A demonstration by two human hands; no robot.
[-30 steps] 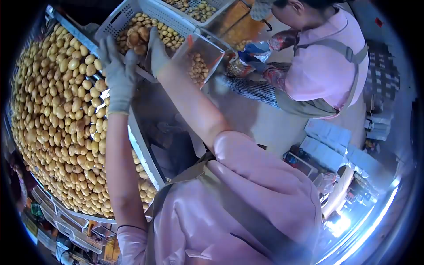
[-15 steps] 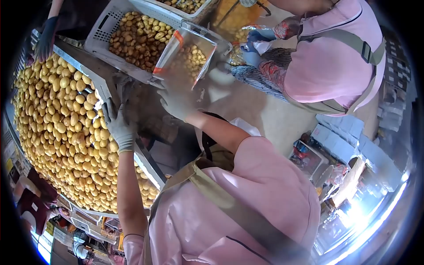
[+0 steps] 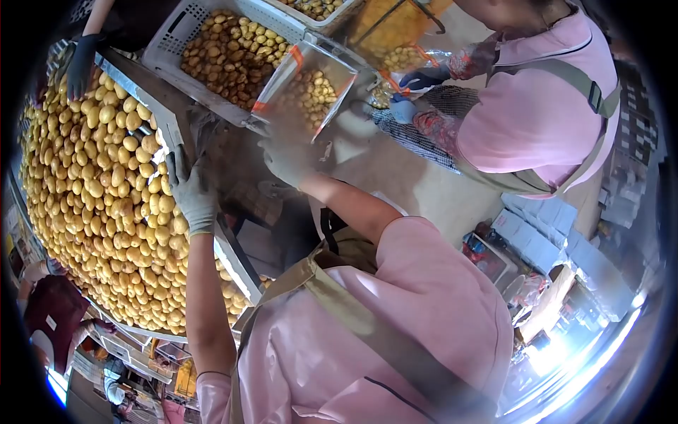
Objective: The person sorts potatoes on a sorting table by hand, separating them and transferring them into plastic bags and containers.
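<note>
My left hand (image 3: 192, 194), in a pale grey glove, lies with its fingers stretched over the metal rim (image 3: 169, 120) of a sorting table. Beside its fingertips spreads a heap of small oval yellow-brown produce (image 3: 106, 205), jujubes or baby potatoes by the look. My right hand (image 3: 288, 162), gloved alike and blurred, reaches toward the near edge of a clear-fronted box (image 3: 304, 92) with orange tape at its corners. More of the same produce shows in that box. The right fingers look extended; whether they touch the box is unclear.
A white perforated crate (image 3: 166, 53) of browner produce stands behind the box. To the right sits a co-worker in pink (image 3: 530, 120), gloved hands at an orange-edged bag (image 3: 388, 85). Another person's dark glove (image 3: 83, 67) is at the table's far corner. Cartons (image 3: 530, 233) lie right.
The view has shifted slightly. The co-worker's hands have moved apart at the bag. Both my hands keep nearly the same places, left on the rim and right by the box.
</note>
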